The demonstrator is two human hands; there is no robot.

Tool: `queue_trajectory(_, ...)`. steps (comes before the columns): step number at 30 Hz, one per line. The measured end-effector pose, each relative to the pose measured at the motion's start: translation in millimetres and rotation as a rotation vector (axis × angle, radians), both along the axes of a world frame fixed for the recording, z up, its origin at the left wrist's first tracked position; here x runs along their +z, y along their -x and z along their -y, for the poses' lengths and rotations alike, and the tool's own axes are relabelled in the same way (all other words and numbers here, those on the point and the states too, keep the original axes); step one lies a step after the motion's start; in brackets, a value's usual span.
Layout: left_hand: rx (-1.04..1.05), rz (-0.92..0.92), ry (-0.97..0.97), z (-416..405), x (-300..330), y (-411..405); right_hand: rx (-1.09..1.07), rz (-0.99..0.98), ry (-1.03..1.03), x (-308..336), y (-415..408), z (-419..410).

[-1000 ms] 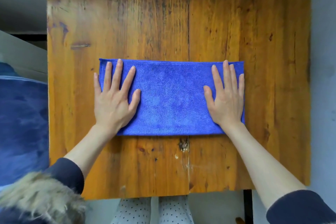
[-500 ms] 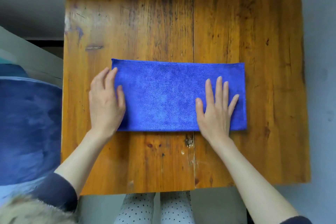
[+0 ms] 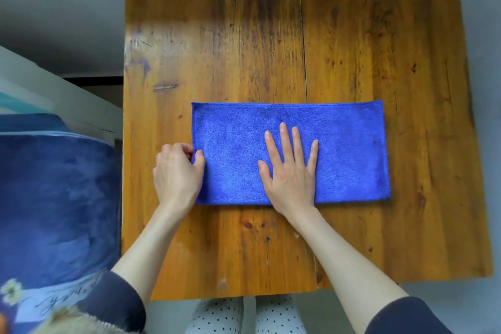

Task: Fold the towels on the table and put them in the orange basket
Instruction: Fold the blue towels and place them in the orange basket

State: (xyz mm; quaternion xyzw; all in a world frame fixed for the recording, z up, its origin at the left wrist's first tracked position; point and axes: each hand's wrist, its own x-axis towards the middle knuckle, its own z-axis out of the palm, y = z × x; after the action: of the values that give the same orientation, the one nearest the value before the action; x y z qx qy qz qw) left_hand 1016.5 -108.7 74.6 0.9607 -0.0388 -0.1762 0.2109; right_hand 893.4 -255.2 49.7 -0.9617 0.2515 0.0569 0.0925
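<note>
here the blue towel point(image 3: 339, 152) lies flat on the wooden table point(image 3: 244, 35), folded into a long strip that runs left to right across the near half of the top, its far edge showing a stitched hem and its near edge a smooth fold. the right hand point(image 3: 291, 168) lies palm down on the middle of the strip, fingers straight and spread, the heel of the hand at the near edge of the cloth. the left hand point(image 3: 177, 171) sits at the towel's left short end, its fingers curled; the thumb lies on top of the cloth at that edge and the fingertips are tucked against it, pinching the edge. both forearms are bare, with dark sleeves point(image 3: 116, 304) pushed up near the elbows. the table is made of two broad planks with a seam between them, worn and dark-stained toward the far side. below its near edge show two knees in white fabric with dark dots point(image 3: 244, 317). to the left of the table stands something covered in deep blue plush cloth point(image 3: 54, 198), with a pale ledge point(image 3: 54, 95) behind it.
</note>
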Motion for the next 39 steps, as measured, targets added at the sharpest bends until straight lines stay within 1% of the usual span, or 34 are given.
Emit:
queue_trajectory(5, -0.057, 0.018, -0.020, 1.7, 3.3, -11.3, -0.004, -0.015, 0.020, 0.1, -0.8, -0.6)
queue_trajectory(9, -0.015, 0.029, 0.101, 5.6, 11.1, -30.5, -0.057, -0.077, -0.009, 2.9, -20.7, -3.3)
queue_trajectory(12, 0.018, 0.016, 0.170, 11.1, 19.6, -58.4, -0.060, -0.087, -0.065, 7.7, -48.7, -2.1)
queue_trajectory(14, 0.027, -0.026, 0.176, 12.8, 23.4, -76.4, -0.039, -0.062, -0.118, 14.2, -58.9, -1.0)
queue_trajectory(17, 0.059, -0.179, 0.204, 11.9, 26.6, -87.5, -0.069, -0.024, -0.135, 24.8, -47.0, 2.5)
queue_trajectory(21, 0.148, -0.383, 0.325, 9.6, 31.0, -85.7, -0.126, -0.101, -0.145, 30.7, -10.1, 10.0)
queue_trajectory(25, 0.192, -0.406, 0.435, 11.7, 46.7, -85.8, -0.129, -0.168, -0.172, 30.3, 10.1, 14.6)
queue_trajectory(31, 0.145, -0.385, 0.504, 23.7, 75.0, -72.2, -0.121, -0.195, -0.204, 30.1, 10.9, 16.9)
queue_trajectory(34, 0.105, -0.397, 0.540, 41.3, 89.3, -56.4, -0.111, -0.137, -0.280, 38.2, 15.5, 26.1)
queue_trajectory(36, 0.065, -0.415, 0.563, 57.3, 98.7, -43.7, -0.159, -0.006, -0.421, 46.9, 18.9, 38.4)
queue_trajectory(39, 0.016, -0.412, 0.599, 86.6, 108.5, -23.8, -0.344, 0.240, -0.666, 59.7, 32.4, 60.8)
